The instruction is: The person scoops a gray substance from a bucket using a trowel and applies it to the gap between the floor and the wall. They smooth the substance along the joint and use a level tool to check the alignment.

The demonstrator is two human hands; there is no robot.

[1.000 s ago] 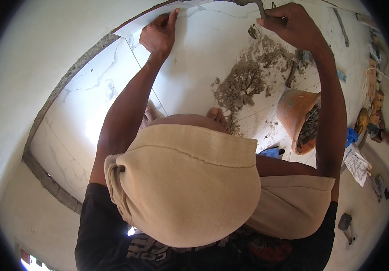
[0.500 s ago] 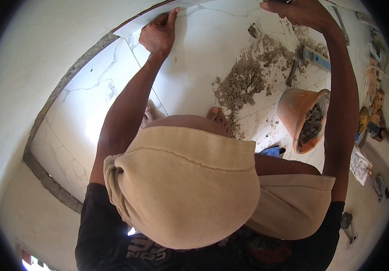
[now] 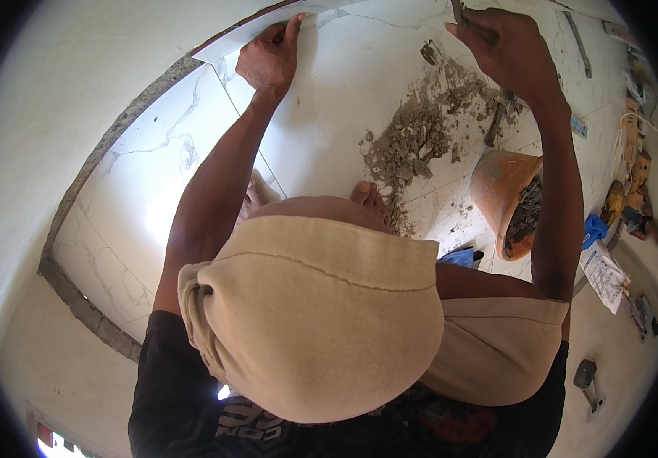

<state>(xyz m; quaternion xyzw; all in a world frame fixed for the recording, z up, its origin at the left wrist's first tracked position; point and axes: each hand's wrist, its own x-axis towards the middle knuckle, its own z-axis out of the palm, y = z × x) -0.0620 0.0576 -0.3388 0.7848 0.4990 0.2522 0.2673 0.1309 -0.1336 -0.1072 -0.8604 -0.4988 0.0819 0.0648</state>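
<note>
At the top, a white tile strip (image 3: 226,47) stands along the foot of the wall. My left hand (image 3: 268,61) is against it, fingers curled in and thumb stretched up along its face. Farther right, my right hand (image 3: 508,55) is raised over the floor, closed around the handle of a mortar-stained tool (image 3: 458,11). The tool's far end is cut off by the picture's edge, so its kind is unclear. Below and left of that hand, crumbly grey mortar (image 3: 413,141) lies spread on the marbled floor tiles (image 3: 321,114).
An orange bucket (image 3: 497,179) with mortar inside lies tipped beside my right forearm. Near it are a dark stick-like piece (image 3: 495,126) and a blue object (image 3: 460,257). A white bag (image 3: 605,276), cardboard pieces (image 3: 638,169) and a hammer-like tool (image 3: 586,374) lie farther right.
My right hand has come down and nearer, bringing the stained tool into clearer sight. My right forearm has shifted left and now covers most of the blue level. My left hand stays put.
</note>
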